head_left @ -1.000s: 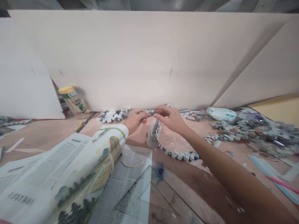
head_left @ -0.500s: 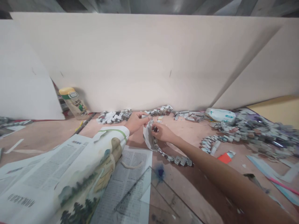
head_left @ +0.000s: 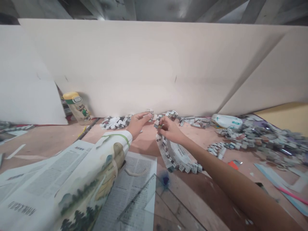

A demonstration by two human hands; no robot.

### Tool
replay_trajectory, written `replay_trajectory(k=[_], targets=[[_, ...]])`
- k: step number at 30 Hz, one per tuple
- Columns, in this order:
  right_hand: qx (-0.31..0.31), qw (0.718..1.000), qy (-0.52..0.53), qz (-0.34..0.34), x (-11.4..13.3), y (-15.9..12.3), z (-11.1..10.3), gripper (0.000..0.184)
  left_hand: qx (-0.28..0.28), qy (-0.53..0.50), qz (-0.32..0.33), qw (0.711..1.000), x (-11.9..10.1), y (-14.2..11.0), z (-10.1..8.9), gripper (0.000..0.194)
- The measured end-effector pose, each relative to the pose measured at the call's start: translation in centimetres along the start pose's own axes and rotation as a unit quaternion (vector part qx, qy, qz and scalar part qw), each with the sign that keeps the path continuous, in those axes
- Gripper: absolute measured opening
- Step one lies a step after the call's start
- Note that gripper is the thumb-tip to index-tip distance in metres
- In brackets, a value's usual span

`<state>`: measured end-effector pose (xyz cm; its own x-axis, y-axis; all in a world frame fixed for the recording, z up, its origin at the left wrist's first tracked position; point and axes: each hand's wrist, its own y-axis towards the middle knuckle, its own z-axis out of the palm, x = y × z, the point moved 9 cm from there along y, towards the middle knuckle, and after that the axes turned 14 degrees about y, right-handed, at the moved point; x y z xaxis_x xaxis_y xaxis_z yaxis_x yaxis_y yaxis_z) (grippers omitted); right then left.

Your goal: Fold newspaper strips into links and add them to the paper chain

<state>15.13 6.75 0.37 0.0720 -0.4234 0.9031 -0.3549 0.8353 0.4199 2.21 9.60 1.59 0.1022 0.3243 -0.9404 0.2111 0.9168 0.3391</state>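
A small folded paper piece is pinched between thumb and fingers of my left hand, whose arm wears a printed sleeve. Close by on the right, my right hand grips the upper end of a folded-paper chain. The chain hangs down from it and curves right onto the table. A loose sheet of newspaper lies behind the chain. The two hands are slightly apart.
More folded-paper chains lie along the white board. At right is a large heap of folded paper, with a white packet. A bottle stands at left. Newspaper and a clear set square lie in front.
My hands have moved slightly apart. The newspaper sheet that was upright between them now lies lower, behind the chain. My view has tilted up a little.
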Motion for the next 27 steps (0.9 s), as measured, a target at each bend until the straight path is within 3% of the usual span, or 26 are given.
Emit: replay_trajectory(k=[7,10,13,15,18,22,27], targets=[[0.077,0.995,-0.066,0.014,0.7,-0.5,1.8,0.021,-0.038,-0.015,0.009,0.999,0.0,0.2,-0.8,0.036],[0.011,0.993,-0.111,-0.023,2.7,-0.5,0.8,0.022,-0.018,0.006,-0.007,1.000,0.0,-0.2,-0.4,0.038],[-0.062,0.988,-0.124,-0.065,4.4,-0.7,-0.3,0.040,0.017,0.029,-0.021,0.999,0.0,-0.7,0.7,0.039],[-0.071,0.994,-0.073,-0.039,3.9,-0.5,-0.4,0.043,0.035,0.036,-0.024,0.998,0.0,-0.9,1.4,0.039],[-0.058,0.993,0.078,0.060,1.3,-0.2,0.3,0.038,0.049,0.045,-0.018,0.998,-0.3,-1.1,2.2,0.039],[-0.056,0.945,0.282,0.158,-1.3,-0.4,1.7,0.026,0.052,0.090,0.002,0.995,-1.0,-1.2,2.2,0.039],[-0.068,0.916,0.352,0.183,-1.4,-0.7,2.8,0.017,0.067,0.106,0.015,0.992,-1.5,-1.4,2.4,0.039]])
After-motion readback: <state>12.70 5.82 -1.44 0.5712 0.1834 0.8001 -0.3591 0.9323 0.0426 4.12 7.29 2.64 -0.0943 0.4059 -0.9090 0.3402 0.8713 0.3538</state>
